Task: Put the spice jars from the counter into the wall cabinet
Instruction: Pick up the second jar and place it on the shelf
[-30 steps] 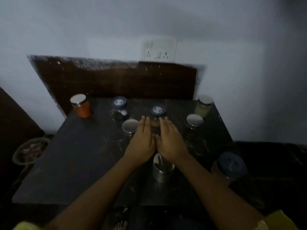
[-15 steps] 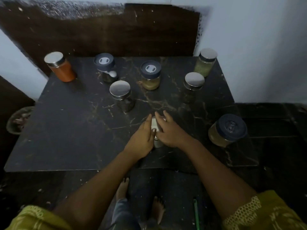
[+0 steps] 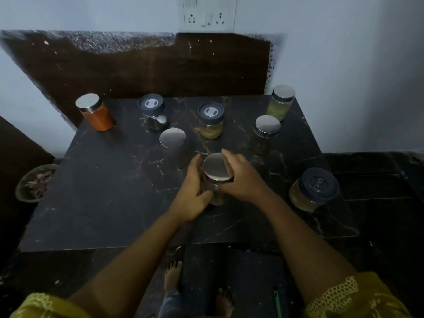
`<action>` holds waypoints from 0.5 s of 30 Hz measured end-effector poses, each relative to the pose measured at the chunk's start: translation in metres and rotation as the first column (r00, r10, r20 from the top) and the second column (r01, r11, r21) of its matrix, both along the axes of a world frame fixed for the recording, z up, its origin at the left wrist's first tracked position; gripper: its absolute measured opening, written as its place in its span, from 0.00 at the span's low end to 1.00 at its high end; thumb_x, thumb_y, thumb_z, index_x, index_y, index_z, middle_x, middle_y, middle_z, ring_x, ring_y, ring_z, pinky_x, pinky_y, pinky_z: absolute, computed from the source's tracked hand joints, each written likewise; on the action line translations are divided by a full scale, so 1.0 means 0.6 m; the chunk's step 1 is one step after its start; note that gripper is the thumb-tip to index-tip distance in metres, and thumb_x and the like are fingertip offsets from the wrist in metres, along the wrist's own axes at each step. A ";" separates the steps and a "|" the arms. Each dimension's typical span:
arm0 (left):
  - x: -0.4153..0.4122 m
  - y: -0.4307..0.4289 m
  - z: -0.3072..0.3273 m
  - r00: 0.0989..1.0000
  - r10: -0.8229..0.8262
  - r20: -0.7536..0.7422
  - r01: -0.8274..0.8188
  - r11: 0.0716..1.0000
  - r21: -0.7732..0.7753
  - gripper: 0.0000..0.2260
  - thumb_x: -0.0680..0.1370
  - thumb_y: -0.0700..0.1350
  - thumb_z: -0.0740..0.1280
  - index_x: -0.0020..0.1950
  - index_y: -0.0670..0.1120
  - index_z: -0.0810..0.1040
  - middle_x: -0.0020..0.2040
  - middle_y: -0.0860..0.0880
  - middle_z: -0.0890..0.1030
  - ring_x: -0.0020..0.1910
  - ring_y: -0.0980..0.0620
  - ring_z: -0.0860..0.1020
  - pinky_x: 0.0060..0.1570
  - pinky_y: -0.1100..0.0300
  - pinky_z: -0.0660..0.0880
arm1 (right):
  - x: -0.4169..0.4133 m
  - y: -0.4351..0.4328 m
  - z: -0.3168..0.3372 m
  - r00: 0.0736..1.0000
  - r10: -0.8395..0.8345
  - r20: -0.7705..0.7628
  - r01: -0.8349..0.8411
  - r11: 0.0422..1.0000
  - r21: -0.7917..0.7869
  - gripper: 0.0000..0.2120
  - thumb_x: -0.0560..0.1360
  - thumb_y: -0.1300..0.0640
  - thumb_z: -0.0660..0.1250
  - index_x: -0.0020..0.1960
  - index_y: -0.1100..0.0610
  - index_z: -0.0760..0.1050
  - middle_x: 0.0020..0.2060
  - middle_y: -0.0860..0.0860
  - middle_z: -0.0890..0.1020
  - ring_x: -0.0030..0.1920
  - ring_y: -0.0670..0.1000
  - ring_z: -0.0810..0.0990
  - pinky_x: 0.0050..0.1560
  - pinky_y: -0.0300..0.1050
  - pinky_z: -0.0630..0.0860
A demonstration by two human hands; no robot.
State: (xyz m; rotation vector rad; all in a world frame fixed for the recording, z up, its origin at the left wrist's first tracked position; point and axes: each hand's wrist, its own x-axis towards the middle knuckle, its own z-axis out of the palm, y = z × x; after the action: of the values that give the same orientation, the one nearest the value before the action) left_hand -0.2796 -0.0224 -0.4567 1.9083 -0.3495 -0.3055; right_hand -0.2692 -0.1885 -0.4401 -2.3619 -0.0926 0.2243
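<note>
A steel-lidded glass jar [image 3: 216, 167] stands near the middle of the black marble counter [image 3: 110, 198]. My left hand [image 3: 193, 191] wraps its left side and my right hand [image 3: 241, 177] wraps its right side, both gripping it. Other jars stand behind: an orange-filled jar [image 3: 95, 112] at far left, a blue-lidded dark jar [image 3: 152, 112], a steel-lidded jar [image 3: 173, 143], a blue-lidded yellow jar [image 3: 211, 121], a steel-lidded dark jar [image 3: 267, 127] and a green-filled jar [image 3: 281, 102]. A large blue-lidded jar [image 3: 314, 189] sits at the right edge. No wall cabinet is in view.
A dark brown backsplash [image 3: 146, 65] and a wall socket plate [image 3: 207, 13] rise behind the counter. A bowl of scraps [image 3: 34, 183] sits low on the left. My bare feet [image 3: 172, 273] and a green stick [image 3: 277, 304] are on the floor below the front edge.
My hands came back from the far jars to the near steel-lidded jar and closed round its sides. The jar's lid now shows between them, and the camera tilted up slightly.
</note>
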 end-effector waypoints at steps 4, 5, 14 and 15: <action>0.003 0.002 0.034 0.989 0.033 0.145 -0.027 0.999 -0.043 0.43 0.64 0.46 0.71 0.70 0.63 0.48 0.66 0.62 0.65 0.66 0.62 0.68 0.63 0.62 0.69 | 0.009 0.006 0.060 0.985 -0.158 0.066 0.131 0.945 0.299 0.42 0.62 0.48 0.75 0.72 0.50 0.61 0.58 0.43 0.70 0.57 0.43 0.68 0.51 0.35 0.67; 0.004 0.000 0.042 0.982 0.050 0.180 -0.042 0.998 -0.049 0.44 0.64 0.48 0.73 0.70 0.63 0.48 0.66 0.62 0.65 0.66 0.61 0.68 0.62 0.61 0.70 | 0.010 0.009 0.077 0.981 -0.190 0.047 0.156 0.902 0.402 0.38 0.62 0.49 0.76 0.68 0.48 0.64 0.53 0.40 0.72 0.54 0.42 0.71 0.48 0.33 0.68; 0.030 0.015 0.145 0.979 0.138 0.148 -0.084 0.942 -0.324 0.41 0.59 0.53 0.74 0.64 0.57 0.54 0.64 0.52 0.67 0.61 0.56 0.73 0.54 0.54 0.78 | 0.020 0.018 0.157 0.996 -0.053 -0.078 0.094 0.627 0.773 0.32 0.66 0.49 0.71 0.68 0.50 0.67 0.61 0.51 0.77 0.61 0.52 0.77 0.58 0.54 0.76; 0.033 0.020 0.156 0.984 0.130 0.122 -0.076 0.926 -0.371 0.38 0.58 0.53 0.73 0.62 0.57 0.55 0.63 0.51 0.67 0.61 0.54 0.74 0.52 0.56 0.79 | 0.020 0.017 0.158 0.995 0.005 -0.100 0.076 0.610 0.789 0.33 0.68 0.51 0.70 0.71 0.50 0.64 0.64 0.52 0.74 0.63 0.53 0.76 0.61 0.57 0.74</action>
State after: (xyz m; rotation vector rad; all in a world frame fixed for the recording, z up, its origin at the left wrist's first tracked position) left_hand -0.2596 -0.0106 -0.3630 1.5763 -0.3722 -0.0257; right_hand -0.2572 -0.1782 -0.3451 -1.4409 -0.0775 0.2131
